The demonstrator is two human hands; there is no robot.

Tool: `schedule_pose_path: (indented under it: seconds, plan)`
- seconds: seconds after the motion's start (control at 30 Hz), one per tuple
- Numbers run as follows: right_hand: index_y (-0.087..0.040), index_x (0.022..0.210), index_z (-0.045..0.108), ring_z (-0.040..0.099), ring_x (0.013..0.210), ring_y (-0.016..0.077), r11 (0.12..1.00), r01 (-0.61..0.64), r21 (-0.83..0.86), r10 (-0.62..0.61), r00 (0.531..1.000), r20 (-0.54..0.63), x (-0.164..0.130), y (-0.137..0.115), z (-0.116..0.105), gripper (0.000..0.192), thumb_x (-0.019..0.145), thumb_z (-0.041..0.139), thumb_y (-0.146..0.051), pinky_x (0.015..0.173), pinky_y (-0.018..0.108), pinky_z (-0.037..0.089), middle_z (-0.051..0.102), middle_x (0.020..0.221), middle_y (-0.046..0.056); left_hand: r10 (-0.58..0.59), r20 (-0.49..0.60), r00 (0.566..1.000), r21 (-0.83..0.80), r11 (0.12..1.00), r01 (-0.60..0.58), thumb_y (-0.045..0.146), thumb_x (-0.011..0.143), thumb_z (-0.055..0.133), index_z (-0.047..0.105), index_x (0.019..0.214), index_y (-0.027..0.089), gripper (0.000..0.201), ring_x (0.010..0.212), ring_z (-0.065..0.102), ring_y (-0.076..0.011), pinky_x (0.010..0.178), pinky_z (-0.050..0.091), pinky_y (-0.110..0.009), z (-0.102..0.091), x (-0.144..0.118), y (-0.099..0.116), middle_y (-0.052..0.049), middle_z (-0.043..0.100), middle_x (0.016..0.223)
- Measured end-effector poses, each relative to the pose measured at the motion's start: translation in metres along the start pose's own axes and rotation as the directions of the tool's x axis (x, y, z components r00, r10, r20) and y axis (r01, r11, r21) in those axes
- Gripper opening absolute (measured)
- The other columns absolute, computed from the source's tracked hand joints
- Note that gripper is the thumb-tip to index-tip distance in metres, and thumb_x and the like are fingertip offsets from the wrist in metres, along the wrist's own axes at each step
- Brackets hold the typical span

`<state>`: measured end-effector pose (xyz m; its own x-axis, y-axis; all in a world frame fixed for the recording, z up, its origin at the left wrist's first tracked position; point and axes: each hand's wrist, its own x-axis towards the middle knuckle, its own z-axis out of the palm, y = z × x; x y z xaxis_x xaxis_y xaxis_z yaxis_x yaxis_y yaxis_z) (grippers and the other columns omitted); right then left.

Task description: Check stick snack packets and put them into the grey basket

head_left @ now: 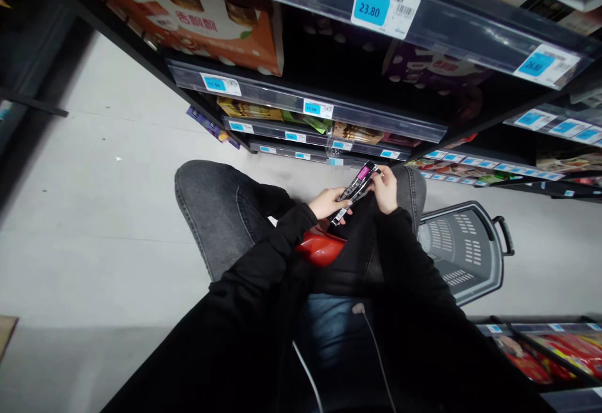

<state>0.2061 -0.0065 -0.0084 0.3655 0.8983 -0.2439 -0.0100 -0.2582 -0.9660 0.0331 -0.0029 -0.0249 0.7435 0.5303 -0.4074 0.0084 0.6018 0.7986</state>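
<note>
My left hand (328,203) grips the lower end of a slim black packet (356,191) with a pink label and pale print. My right hand (385,190) pinches the same packet near its upper end. It slants up to the right above my lap, and a seam or gap along it could mean two packets; I cannot tell. Below my hands, a shiny red object (320,248) shows between my thighs, partly hidden by my left sleeve and the packet.
Shelves with price tags (384,7) stand close in front, holding orange boxed drinks (207,18) and bagged goods (254,109). A grey shopping basket (497,269) is on the floor at my right. More shelving (555,350) with red packs is at lower right. White cords hang over my chest.
</note>
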Motion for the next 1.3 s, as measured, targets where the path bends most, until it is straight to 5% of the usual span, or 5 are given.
schedule_pose_path:
  seconds: [0.43, 0.77, 0.93, 1.1, 1.3]
  plan:
    - [-0.022, 0.074, 0.043, 0.047, 0.041, 0.0078, 0.999, 0.023, 0.044, -0.018, 0.994, -0.103, -0.001, -0.002, -0.002, 0.024, 0.073, 0.054, -0.043, 0.043, 0.024, 0.049, 0.043, 0.053, -0.007, -0.078, 0.057, 0.995, -0.057, 0.995, 0.081, 0.031, 0.063, 0.072, 0.054, 0.084, 0.013, 0.032, 0.044, 0.062, -0.0167, 0.053, 0.055, -0.032, 0.001, -0.003, 0.013, -0.008, 0.068, 0.064]
    - [-0.021, 0.075, 0.044, 0.047, 0.042, 0.0074, 0.997, 0.011, 0.074, -0.004, 0.996, -0.090, -0.001, -0.002, -0.002, 0.022, 0.072, 0.055, -0.040, 0.044, 0.024, 0.048, 0.044, 0.055, -0.007, -0.146, 0.072, 0.987, -0.024, 0.989, 0.148, 0.031, 0.061, 0.074, 0.049, 0.085, 0.012, 0.039, 0.043, 0.061, -0.0173, 0.047, 0.054, -0.031, -0.001, -0.007, 0.021, -0.007, 0.066, 0.064]
    - [-0.021, 0.081, 0.046, 0.053, 0.052, 0.0083, 0.998, 0.024, 0.062, -0.023, 1.000, -0.006, -0.003, -0.003, 0.003, 0.026, 0.065, 0.063, -0.032, 0.051, 0.024, 0.050, 0.050, 0.064, -0.006, -0.150, 0.016, 0.989, -0.013, 0.989, 0.150, 0.031, 0.066, 0.070, 0.045, 0.089, 0.013, 0.039, 0.044, 0.061, -0.0166, 0.045, 0.053, -0.030, 0.000, -0.009, 0.021, -0.004, 0.065, 0.064]
    - [-0.024, 0.098, 0.042, 0.058, 0.075, 0.0102, 0.992, 0.080, 0.094, -0.091, 0.988, 0.127, -0.006, -0.002, 0.008, 0.051, 0.055, 0.070, -0.021, 0.068, 0.025, 0.050, 0.054, 0.090, -0.001, -0.116, -0.078, 0.990, -0.018, 0.993, 0.115, 0.032, 0.068, 0.068, 0.044, 0.091, 0.013, 0.038, 0.043, 0.061, -0.0185, 0.039, 0.051, -0.029, 0.003, -0.007, 0.017, -0.004, 0.065, 0.064]
    - [-0.029, 0.114, 0.034, 0.057, 0.078, 0.0105, 0.993, 0.070, 0.093, -0.092, 0.964, 0.248, -0.009, -0.002, 0.007, 0.070, 0.055, 0.070, -0.019, 0.067, 0.025, 0.050, 0.049, 0.109, 0.002, -0.067, -0.083, 0.994, -0.042, 0.997, 0.064, 0.034, 0.068, 0.068, 0.043, 0.092, 0.013, 0.041, 0.045, 0.062, -0.0200, 0.041, 0.051, -0.031, 0.005, -0.004, 0.012, -0.004, 0.065, 0.064]
